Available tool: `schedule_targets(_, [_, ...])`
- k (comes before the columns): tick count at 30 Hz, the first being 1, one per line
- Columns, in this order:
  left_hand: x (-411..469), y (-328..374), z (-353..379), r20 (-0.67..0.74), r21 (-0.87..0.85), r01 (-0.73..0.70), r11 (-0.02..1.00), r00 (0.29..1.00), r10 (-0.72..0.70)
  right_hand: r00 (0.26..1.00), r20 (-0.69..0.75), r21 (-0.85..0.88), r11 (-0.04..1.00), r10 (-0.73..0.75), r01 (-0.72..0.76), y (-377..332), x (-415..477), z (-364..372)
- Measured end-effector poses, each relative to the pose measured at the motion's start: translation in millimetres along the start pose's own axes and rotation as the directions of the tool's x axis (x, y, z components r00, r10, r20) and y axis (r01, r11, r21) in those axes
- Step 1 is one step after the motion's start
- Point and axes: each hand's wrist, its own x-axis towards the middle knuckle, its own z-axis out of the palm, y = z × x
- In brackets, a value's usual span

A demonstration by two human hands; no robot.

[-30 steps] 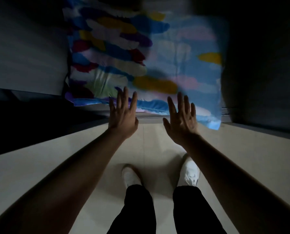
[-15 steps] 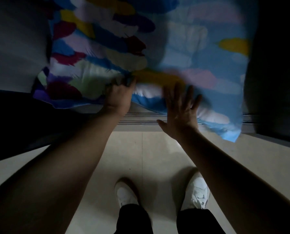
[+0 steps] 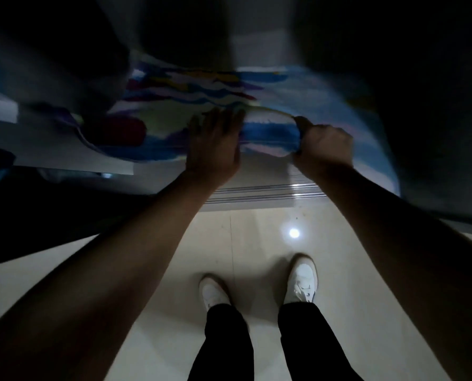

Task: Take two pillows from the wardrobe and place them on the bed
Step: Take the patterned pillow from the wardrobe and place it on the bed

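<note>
- From the head camera, a colourful pillow (image 3: 267,133) sits at the front edge of the dark wardrobe (image 3: 435,105), right above the metal door track (image 3: 256,192)
- The left hand (image 3: 214,145) lies on the pillow with fingers spread; I cannot tell if it grips
- The right hand (image 3: 324,148) is closed tight on the pillow's blue edge
- Two white shoes (image 3: 302,280) stand on the shiny floor (image 3: 119,270) below
</note>
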Motion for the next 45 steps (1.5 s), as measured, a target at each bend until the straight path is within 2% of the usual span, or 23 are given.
schedule_targets(3, [-8, -9, -12, 0.133, 0.113, 0.079, 0.99, 0.987, -0.094, 0.998, 0.036, 0.02, 0.999, -0.042, 0.042, -13, -2, -31])
schedule_targets(7, [-1, -29, -51, 0.117, 0.086, 0.114, 0.99, 0.985, -0.124, 0.977, 0.213, 0.101, 0.995, -0.029, 0.008, -31, -23, -56])
schedule_targets(9, [-1, -31, -73, 0.125, 0.113, 0.061, 0.992, 0.989, -0.075, 0.945, 0.327, 0.173, 0.983, 0.004, -0.064, -39, -38, -67])
schedule_targets(12, [-6, -22, -100, 0.174, 0.152, -0.098, 0.984, 0.982, 0.071, 0.866, 0.497, 0.235, 0.953, 0.051, -0.191, -38, -69, -77])
schedule_targets(15, [-18, 4, -121, 0.285, 0.201, -0.232, 0.952, 0.943, 0.169, 0.791, 0.606, 0.223, 0.939, 0.078, -0.263, -27, -107, -86])
schedule_targets(17, [-31, 27, -129, 0.329, 0.211, -0.255, 0.944, 0.928, 0.177, 0.764, 0.638, 0.189, 0.941, 0.099, -0.28, -20, -134, -91])
schedule_targets(20, [-60, 56, -144, 0.324, 0.164, -0.28, 0.946, 0.921, 0.216, 0.778, 0.605, 0.131, 0.943, 0.168, -0.306, -13, -178, -102])
schedule_targets(24, [-112, 86, -174, 0.308, 0.155, -0.415, 0.896, 0.883, 0.355, 0.786, 0.569, 0.167, 0.901, 0.242, -0.399, -5, -240, -123])
schedule_targets(27, [-150, 112, -209, 0.279, 0.116, -0.46, 0.881, 0.866, 0.415, 0.777, 0.539, 0.161, 0.865, 0.326, -0.475, -6, -292, -149])
schedule_targets(33, [-196, 155, -315, 0.156, 0.027, -0.525, 0.851, 0.843, 0.515, 0.781, 0.327, 0.25, 0.748, 0.532, -0.615, -4, -380, -240])
schedule_targets(37, [-221, 178, -390, 0.099, -0.029, -0.562, 0.826, 0.821, 0.562, 0.763, 0.21, 0.208, 0.734, 0.611, -0.646, 4, -436, -319])
schedule_targets(45, [-292, 273, -492, -0.011, -0.136, -0.707, 0.694, 0.702, 0.712, 0.656, 0.043, 0.127, 0.647, 0.754, -0.752, 51, -566, -439])
